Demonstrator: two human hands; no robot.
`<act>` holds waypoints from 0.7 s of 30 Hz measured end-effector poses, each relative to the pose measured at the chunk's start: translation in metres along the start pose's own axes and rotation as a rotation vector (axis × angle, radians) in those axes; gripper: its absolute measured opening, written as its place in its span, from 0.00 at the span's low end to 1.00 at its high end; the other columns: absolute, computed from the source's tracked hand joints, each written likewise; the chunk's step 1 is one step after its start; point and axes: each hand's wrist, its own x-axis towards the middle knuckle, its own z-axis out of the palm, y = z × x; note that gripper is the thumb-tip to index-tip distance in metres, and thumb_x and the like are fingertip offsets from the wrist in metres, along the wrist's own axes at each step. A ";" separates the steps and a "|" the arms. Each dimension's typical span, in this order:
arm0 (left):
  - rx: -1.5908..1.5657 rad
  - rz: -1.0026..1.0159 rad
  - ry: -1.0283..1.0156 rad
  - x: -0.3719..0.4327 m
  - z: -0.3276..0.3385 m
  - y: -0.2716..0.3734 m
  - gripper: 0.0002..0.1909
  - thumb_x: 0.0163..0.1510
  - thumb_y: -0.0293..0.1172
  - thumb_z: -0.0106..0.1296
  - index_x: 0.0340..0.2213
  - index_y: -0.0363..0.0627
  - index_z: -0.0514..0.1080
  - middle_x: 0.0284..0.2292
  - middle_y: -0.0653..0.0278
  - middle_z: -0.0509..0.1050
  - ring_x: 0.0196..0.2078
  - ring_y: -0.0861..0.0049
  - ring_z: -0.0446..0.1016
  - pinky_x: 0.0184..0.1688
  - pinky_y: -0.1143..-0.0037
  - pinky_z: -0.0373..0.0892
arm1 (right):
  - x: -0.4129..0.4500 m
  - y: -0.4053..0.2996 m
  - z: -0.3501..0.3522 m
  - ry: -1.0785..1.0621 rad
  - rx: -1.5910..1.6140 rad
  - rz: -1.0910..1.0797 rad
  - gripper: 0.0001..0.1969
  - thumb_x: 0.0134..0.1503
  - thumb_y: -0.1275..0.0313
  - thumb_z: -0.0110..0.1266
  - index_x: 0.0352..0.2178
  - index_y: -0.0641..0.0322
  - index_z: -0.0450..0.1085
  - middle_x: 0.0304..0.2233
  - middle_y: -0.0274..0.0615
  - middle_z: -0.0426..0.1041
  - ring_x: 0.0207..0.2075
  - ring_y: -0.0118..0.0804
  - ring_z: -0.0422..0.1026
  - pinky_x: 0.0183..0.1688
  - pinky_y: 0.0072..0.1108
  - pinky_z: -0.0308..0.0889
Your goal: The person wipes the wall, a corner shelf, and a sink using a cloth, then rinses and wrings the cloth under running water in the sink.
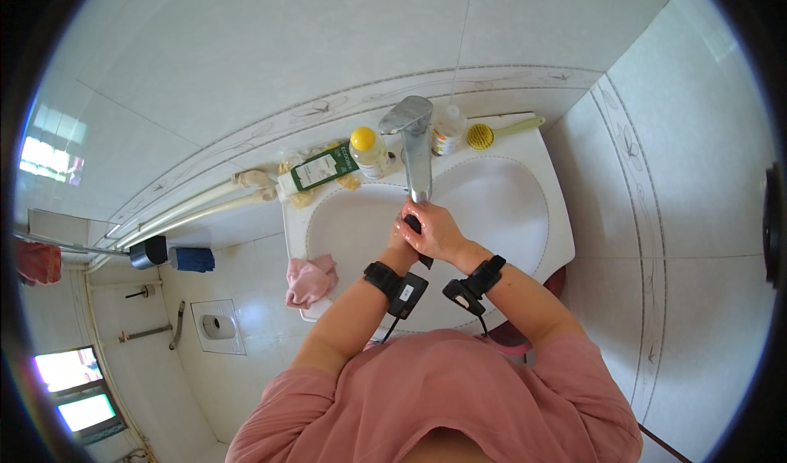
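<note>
My left hand (399,240) and my right hand (441,226) meet just below the spout of a chrome single-lever faucet (418,161), over a white washbasin (510,217). Both are wrapped around a small black object (412,222), whose lower end sticks out below the fingers. Most of it is hidden, so its kind cannot be told. The skin of both hands looks wet and shiny. Each wrist bears a black strap with a small cabled device.
Along the basin's back ledge stand a green-and-white tube (323,166), a yellow-capped bottle (369,153), a clear bottle (449,132) and a yellow-bristled brush (481,136). A pink cloth (311,280) hangs over the left rim. Tiled wall (602,204) borders the right side.
</note>
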 end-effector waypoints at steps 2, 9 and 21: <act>0.281 0.205 0.178 -0.004 0.014 -0.008 0.17 0.53 0.43 0.35 0.37 0.43 0.63 0.32 0.62 0.68 0.36 0.72 0.67 0.38 0.73 0.65 | 0.001 0.016 -0.001 0.012 -0.081 0.065 0.10 0.47 0.66 0.46 0.25 0.64 0.65 0.24 0.52 0.67 0.28 0.53 0.66 0.29 0.33 0.62; 0.575 0.128 0.290 0.000 0.008 -0.003 0.24 0.54 0.47 0.31 0.40 0.38 0.63 0.32 0.60 0.69 0.35 0.74 0.67 0.36 0.74 0.64 | 0.005 0.017 0.004 -0.008 -0.248 0.247 0.13 0.50 0.65 0.41 0.23 0.66 0.65 0.22 0.53 0.67 0.25 0.54 0.66 0.28 0.35 0.62; 0.397 0.061 0.065 -0.025 0.028 0.041 0.17 0.53 0.40 0.37 0.34 0.38 0.65 0.26 0.61 0.70 0.26 0.74 0.71 0.29 0.74 0.69 | 0.002 0.039 -0.027 -0.049 0.272 0.267 0.09 0.49 0.71 0.45 0.31 0.65 0.65 0.27 0.47 0.68 0.28 0.40 0.66 0.33 0.26 0.61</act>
